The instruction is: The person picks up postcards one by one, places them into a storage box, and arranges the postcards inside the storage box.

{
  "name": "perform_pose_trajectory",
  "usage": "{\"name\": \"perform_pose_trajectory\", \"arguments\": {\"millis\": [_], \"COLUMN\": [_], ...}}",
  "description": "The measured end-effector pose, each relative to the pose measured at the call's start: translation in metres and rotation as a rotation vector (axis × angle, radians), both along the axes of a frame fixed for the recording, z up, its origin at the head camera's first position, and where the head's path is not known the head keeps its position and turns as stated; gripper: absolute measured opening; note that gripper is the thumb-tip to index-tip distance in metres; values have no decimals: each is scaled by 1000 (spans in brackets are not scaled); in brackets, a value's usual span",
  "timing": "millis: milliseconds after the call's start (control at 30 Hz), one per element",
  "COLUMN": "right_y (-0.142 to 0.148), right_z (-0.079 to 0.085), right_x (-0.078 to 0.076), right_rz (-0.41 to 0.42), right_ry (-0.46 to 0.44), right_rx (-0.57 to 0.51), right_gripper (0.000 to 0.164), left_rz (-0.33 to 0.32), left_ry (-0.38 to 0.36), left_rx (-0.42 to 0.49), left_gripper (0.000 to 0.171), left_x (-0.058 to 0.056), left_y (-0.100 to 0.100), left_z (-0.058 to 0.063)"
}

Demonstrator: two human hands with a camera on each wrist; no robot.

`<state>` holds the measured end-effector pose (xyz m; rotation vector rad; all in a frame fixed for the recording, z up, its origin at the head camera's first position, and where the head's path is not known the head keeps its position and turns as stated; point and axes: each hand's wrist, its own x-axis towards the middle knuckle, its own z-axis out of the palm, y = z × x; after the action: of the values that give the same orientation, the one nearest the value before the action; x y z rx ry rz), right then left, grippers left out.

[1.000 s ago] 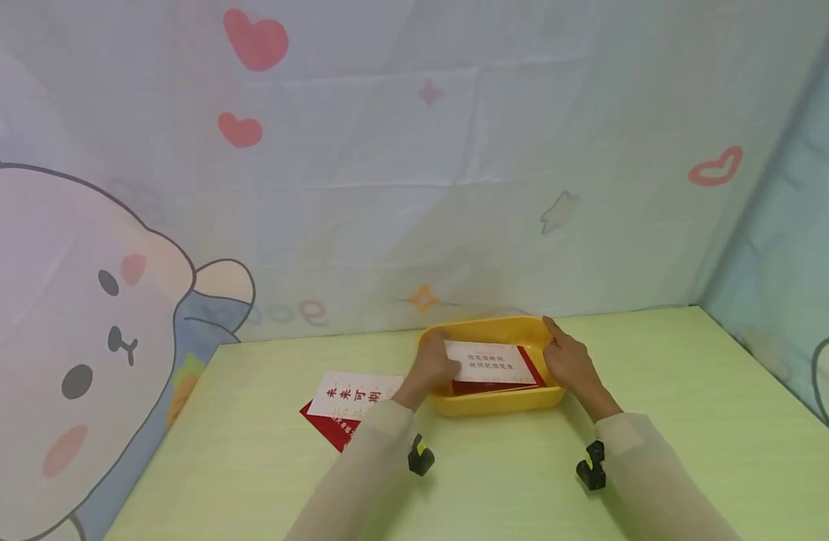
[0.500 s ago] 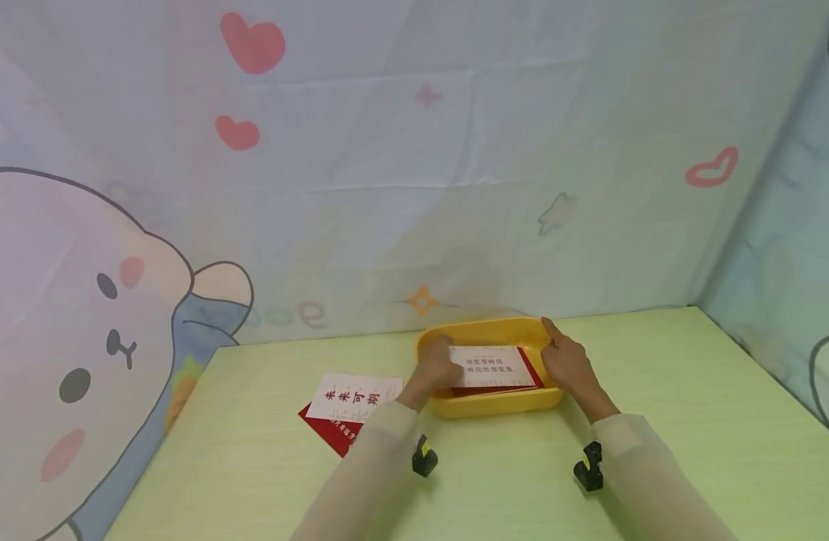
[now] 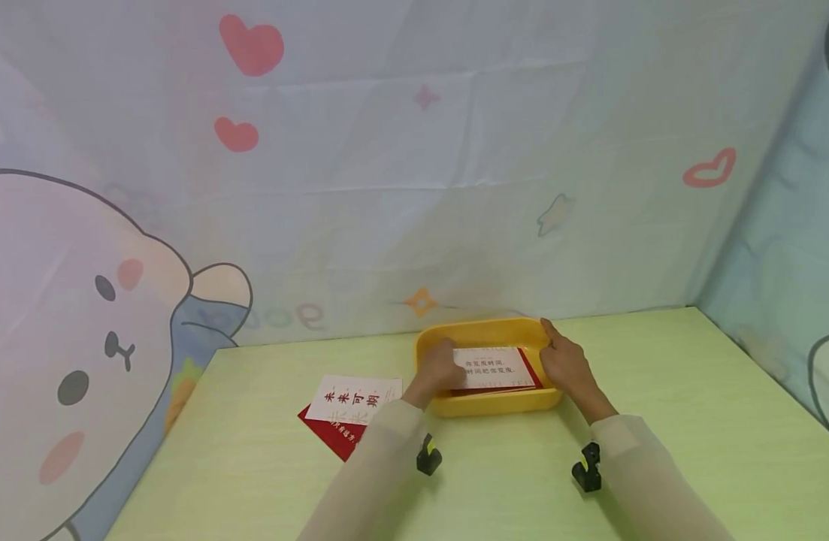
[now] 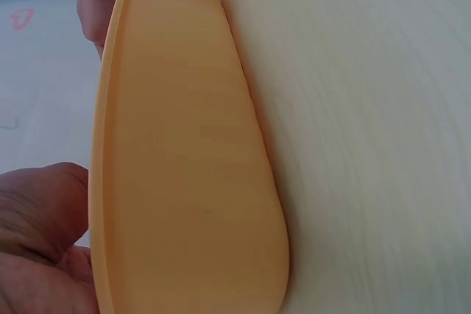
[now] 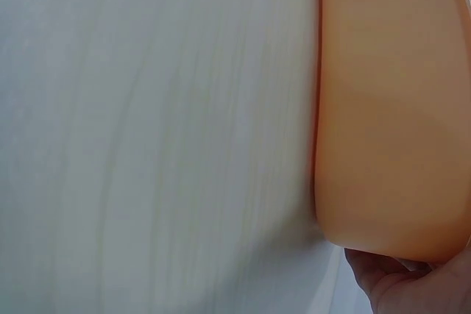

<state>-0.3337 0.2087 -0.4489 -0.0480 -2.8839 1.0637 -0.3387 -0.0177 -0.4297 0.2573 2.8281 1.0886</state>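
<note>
Head view: yellow tray (image 3: pixel 497 406) sits on green table (image 3: pixel 685 391), printed cloth (image 3: pixel 414 188) behind.

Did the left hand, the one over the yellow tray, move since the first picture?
Yes, just a little. In the head view, the left hand has shifted rightward against the orange star on the wall.

- Backdrop cloth (image 3: pixel 387 225), pale, creased; upper frame
- Printed cartoon animal (image 3: pixel 55 300); left edge
- Two pinkish-red hearts (image 3: pixel 255 51); upper left
- Side cloth (image 3: pixel 786 248), bluish; right edge
- Tabletop (image 3: pixel 509 481), pale green; lower frame
</note>
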Motion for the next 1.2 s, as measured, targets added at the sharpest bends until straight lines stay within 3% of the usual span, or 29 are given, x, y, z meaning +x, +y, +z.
{"name": "perform_pose_trajectory", "arguments": {"millis": [367,600,1033,1200], "right_y": [-1,0,-1,-1], "right_z": [0,1,4,4], "right_x": [1,1,2,4], "right_rz": [0,1,2,-4], "right_ry": [19,0,-9,-22], "right_rx": [5,9,6,-2], "right_gripper": [61,61,61,62], "left_rz": [-14,6,20,10], "left_ry": [5,-36,-50,-19], "left_rx": [-68,-122,-115,-112], "left_gripper": [60,58,58,56], "left_x": [-2,2,1,2], "left_y": [5,10,10,11], "left_z": [-1,-1,-2,-3]}}
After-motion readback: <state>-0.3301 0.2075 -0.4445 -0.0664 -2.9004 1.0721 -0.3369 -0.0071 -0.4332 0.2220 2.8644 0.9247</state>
